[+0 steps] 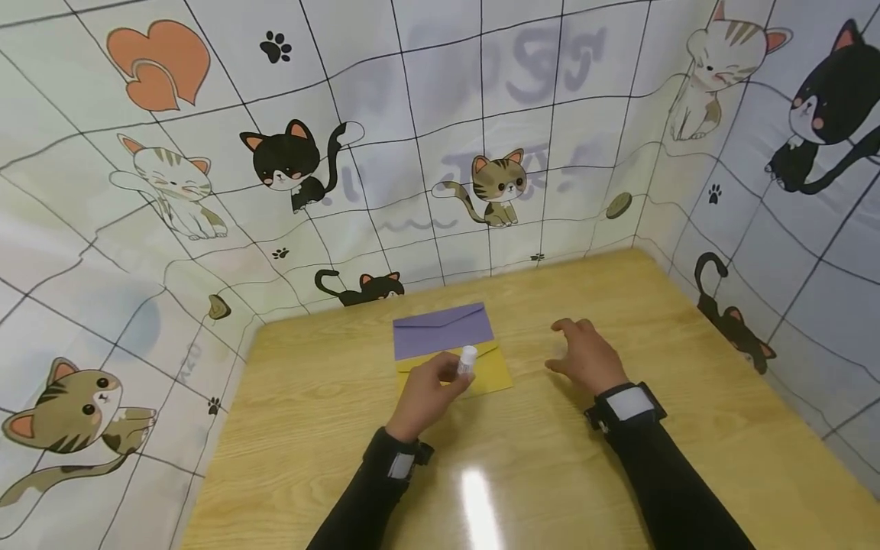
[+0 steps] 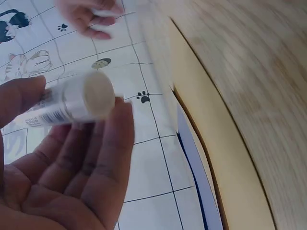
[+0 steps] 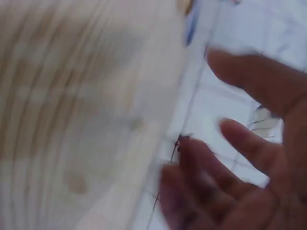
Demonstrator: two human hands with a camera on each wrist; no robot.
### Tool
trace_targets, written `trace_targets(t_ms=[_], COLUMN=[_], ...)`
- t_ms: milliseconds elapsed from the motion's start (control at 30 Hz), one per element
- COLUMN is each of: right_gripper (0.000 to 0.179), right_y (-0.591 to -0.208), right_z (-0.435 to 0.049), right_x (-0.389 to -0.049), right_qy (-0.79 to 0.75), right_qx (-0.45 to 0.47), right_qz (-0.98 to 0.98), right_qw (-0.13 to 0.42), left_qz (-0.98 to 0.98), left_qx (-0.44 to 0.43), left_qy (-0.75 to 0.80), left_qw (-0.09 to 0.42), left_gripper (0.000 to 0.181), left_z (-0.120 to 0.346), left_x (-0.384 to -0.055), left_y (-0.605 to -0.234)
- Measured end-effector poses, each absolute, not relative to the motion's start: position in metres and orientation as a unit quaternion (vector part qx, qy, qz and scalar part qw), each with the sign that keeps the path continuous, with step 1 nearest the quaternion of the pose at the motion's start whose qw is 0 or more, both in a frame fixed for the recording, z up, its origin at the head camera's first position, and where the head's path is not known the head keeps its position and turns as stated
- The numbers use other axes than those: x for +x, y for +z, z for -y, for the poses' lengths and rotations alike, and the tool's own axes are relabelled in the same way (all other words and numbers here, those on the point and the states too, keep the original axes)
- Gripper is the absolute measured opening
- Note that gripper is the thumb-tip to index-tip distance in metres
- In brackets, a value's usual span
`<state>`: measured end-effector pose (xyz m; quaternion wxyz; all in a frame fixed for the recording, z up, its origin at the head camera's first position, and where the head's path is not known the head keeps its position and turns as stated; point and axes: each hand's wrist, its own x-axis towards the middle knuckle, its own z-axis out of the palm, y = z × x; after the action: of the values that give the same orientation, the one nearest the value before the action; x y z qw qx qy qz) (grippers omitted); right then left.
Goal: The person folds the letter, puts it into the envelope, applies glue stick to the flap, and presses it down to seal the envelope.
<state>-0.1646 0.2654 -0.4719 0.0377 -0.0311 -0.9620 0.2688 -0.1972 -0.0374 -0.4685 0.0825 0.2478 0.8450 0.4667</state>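
My left hand pinches a small white glue stick between thumb and fingers, above two envelopes. Up close in the left wrist view, the glue stick lies on its side across the fingers, a barcode label on its body and one round end toward the camera. Beneath it is a yellow envelope, partly covered by the hand. The purple envelope shows just behind the yellow one. To the right of both, my right hand hovers with loosely bent, parted fingers and nothing between them.
A light wooden table carries everything. White grid-patterned curtains with cartoon cats enclose its back and sides. Light glares on the tabletop between the forearms. Dark straps circle both wrists.
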Motion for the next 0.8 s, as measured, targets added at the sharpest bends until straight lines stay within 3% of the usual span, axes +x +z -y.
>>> trace_targets(t_ms=[100,200,300,400,600,800], right_gripper=[0.049,0.031,0.026,0.036,0.034,0.036], right_y=[-0.482,-0.489,-0.485,-0.468,-0.444,-0.448], right_z=[-0.274,-0.267,-0.25,-0.228,-0.203,-0.195], right_x=[-0.17,-0.171,-0.169,-0.167,-0.163,-0.162], right_qy=[0.25,0.286,0.37,0.435,0.399,0.372], right_qx=[-0.034,-0.011,0.042,0.119,0.168,0.23], right_qz=[0.968,0.958,0.928,0.892,0.893,0.884], right_qw=[-0.008,-0.01,0.015,0.039,0.124,0.165], left_qz=[-0.851,-0.858,-0.866,-0.868,-0.868,-0.859], left_qx=[0.248,0.257,0.277,0.301,0.319,0.339], left_qy=[0.458,0.441,0.415,0.395,0.381,0.383], left_qw=[0.071,0.054,0.029,-0.001,-0.026,-0.037], left_gripper=[0.026,0.026,0.025,0.025,0.028,0.03], left_z=[0.04,0.038,0.034,0.029,0.024,0.026], left_x=[-0.198,-0.198,-0.198,-0.199,-0.201,-0.201], left_y=[-0.472,-0.477,-0.478,-0.476,-0.472,-0.475])
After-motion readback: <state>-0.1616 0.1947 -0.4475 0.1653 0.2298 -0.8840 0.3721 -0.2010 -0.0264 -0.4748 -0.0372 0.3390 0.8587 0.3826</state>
